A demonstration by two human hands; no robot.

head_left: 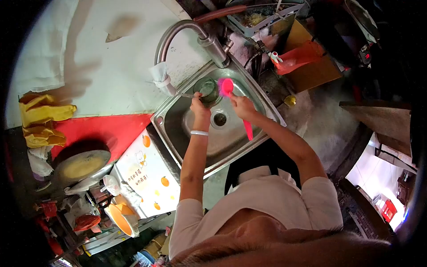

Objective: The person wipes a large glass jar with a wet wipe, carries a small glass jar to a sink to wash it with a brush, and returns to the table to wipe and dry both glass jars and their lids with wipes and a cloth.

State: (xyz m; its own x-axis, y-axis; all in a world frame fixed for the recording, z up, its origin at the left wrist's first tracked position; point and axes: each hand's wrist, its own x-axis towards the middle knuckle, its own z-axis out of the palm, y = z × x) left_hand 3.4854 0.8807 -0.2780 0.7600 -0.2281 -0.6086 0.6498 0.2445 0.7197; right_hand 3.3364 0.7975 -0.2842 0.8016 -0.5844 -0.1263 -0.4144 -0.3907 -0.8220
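Note:
My left hand (199, 106) is closed on the rim of a greenish glass bowl (209, 89), held over the stainless steel sink (178, 124). In my right hand (243, 107) is a bright pink scrub brush (227, 85). Its bristled head is beside the bowl's right side; whether they touch I cannot tell. The brush handle sticks out below my right hand. From the left, a curved metal faucet (162, 44) with a white cover on its spout points toward the bowl. What looks like a thin stream of water runs from the spout toward my left hand.
A white counter (133, 75) borders the sink, with yellow rubber gloves (42, 115) at its far left. Below it are a round pan-like object (84, 164) and an orange-lined container (124, 220). Right of the sink sit a cardboard box (316, 73) and red plastic bag (304, 55).

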